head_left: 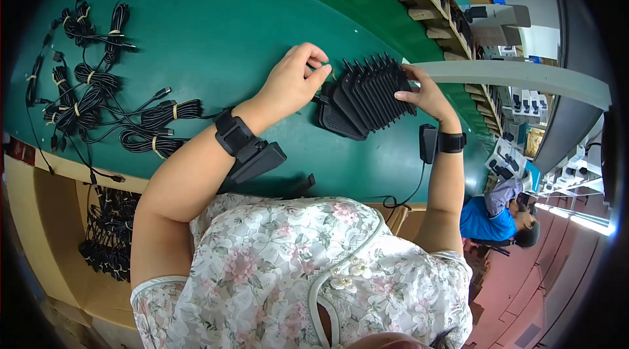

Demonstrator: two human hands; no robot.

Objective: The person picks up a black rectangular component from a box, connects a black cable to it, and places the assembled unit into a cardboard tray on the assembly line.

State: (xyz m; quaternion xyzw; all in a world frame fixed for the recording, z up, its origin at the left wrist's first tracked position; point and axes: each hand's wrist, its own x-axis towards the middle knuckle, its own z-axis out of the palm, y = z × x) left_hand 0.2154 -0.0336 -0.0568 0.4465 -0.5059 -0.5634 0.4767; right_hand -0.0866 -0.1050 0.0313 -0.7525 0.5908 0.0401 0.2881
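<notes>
A row of several thin black plastic panels stands packed together on the green table, each with a narrow pointed tip along the far side. The near-left panel has a perforated face. My right hand grips the right end of the row, thumb on the near side and fingers over the far side. Just left of the row, my left hand hovers with fingers loosely curled and thumb apart from the index finger. I see nothing held in it. A thin, light strand shows by its fingertips, too small to name.
Bundled black cables with pale ties spread over the table's left side. A carton with more cables sits below the near edge. A pale curved bar runs right of the panels. A person in blue works at far right.
</notes>
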